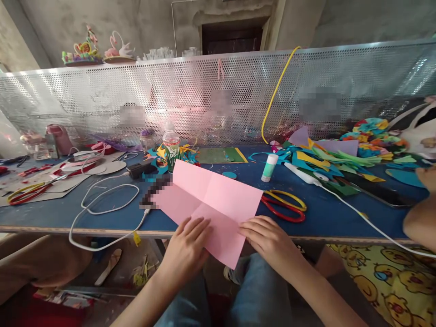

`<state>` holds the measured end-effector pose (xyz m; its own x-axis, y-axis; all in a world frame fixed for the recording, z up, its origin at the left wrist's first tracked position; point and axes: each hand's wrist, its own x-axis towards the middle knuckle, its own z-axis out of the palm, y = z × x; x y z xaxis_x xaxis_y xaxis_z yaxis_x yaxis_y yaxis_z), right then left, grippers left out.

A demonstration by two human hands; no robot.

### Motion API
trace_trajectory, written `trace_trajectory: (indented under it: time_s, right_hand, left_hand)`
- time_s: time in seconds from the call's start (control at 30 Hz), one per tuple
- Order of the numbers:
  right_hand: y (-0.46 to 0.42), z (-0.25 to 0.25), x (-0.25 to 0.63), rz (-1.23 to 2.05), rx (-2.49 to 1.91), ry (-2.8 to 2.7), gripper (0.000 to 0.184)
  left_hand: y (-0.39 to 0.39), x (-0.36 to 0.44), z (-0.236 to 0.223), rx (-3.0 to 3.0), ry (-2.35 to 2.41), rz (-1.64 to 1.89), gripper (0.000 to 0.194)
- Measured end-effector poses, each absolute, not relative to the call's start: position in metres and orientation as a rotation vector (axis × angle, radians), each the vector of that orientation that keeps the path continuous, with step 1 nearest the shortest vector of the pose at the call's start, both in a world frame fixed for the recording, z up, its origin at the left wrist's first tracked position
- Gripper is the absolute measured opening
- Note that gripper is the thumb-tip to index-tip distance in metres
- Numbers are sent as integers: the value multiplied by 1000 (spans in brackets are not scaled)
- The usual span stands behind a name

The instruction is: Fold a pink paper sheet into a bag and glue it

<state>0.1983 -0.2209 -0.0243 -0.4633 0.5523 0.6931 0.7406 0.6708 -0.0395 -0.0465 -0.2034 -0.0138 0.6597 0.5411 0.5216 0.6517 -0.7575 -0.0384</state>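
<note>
A sheet of pink paper with crossing crease lines is held at the table's front edge, partly bent along a fold. On its near left part lie the fingers of my left hand, gripping the lower edge, thumb hidden. My right hand pinches the right edge, its thumb also out of sight. Just right of the paper are scissors with red and yellow handles, their blades hidden. A glue stick stands upright behind them. Beyond the paper's far left corner is a plastic bottle with a green label.
A white cable loops over the front edge at left, near a black adapter. Second scissors lie far left. Coloured paper scraps and a dark phone lie right, near another person's arm. A perforated metal panel closes the back.
</note>
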Motion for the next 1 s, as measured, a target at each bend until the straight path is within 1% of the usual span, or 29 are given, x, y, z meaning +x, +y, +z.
trace_trajectory:
  time_s: [0.1,0.23,0.33,0.43,0.57,0.63,0.7,0.8,0.9,1.0]
  right_hand:
    - [-215,-22,202,-158,-1043,-2196,19]
    - [-211,-18,212,212,-1146,-2138,17]
    - [-208,-16,213,341,-1165,-2082,14]
    - [-206,-16,210,276,-1178,-2043,17]
    - [-208,-23,213,201,-1226,-2045,9]
    - [-210,-29,215,152,-1250,-2025,8]
    - [-214,-37,216,14,-1241,-1991,14]
    - [-220,-49,215,-204,-1155,-1993,24]
    - [-224,-59,213,-297,-1132,-2017,34]
    - [-225,-65,212,-329,-1171,-2001,37]
  left_hand:
    - [-204,-33,-16,-2758,-935,-781,34]
    - [-203,-28,-19,-2764,-1008,-917,23]
    - [-204,-24,-18,-2746,-1124,-985,23]
    - [-203,-17,-16,-2708,-1225,-1059,32]
    - [-197,-8,-15,-2676,-1285,-1099,33]
    - [-193,-6,-14,-2648,-1334,-1089,38]
    - [-189,-4,-13,-2635,-1369,-1045,41]
    - [-184,-2,-11,-2630,-1407,-946,37]
    - [-177,1,-10,-2630,-1422,-915,34]
    - [-171,4,-10,-2612,-1434,-884,36]
